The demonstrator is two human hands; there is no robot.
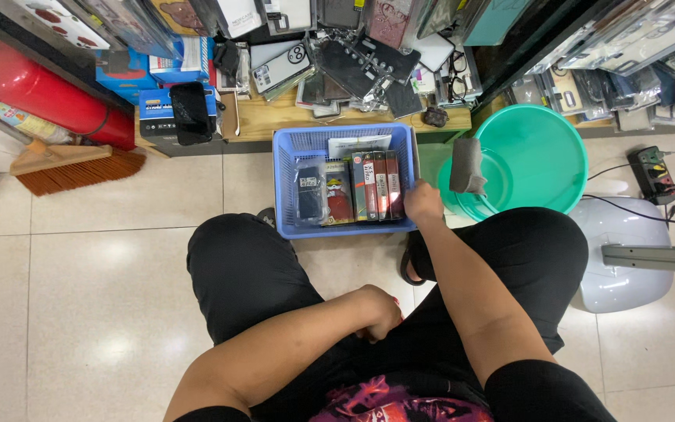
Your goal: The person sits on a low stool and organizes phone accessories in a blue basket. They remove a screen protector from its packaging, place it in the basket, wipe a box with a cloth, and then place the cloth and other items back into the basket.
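Pale floor tiles carry a blue basket (291,144) of upright boxes (376,186), reached by the right hand (423,203), fingers seemingly closed on the endmost box, while the left hand (380,311) is rested, curled empty, between the thighs.

— Where is the basket (291,144) sitting?

— On the floor (103,258), just ahead of the knees, with the boxes (375,185) standing in a row inside it, toward its right side. The right hand (423,203) is resting at the basket's right front corner, touching the last box.

— And the left hand (378,311)?

— Lying in the lap, well behind the basket.

— What is lying around it?

— The tub (541,148) is sitting just right of the basket (a cloth (466,166) is hanging over its left rim). The broom (80,166) is lying far left, with the extinguisher (41,94) behind it.
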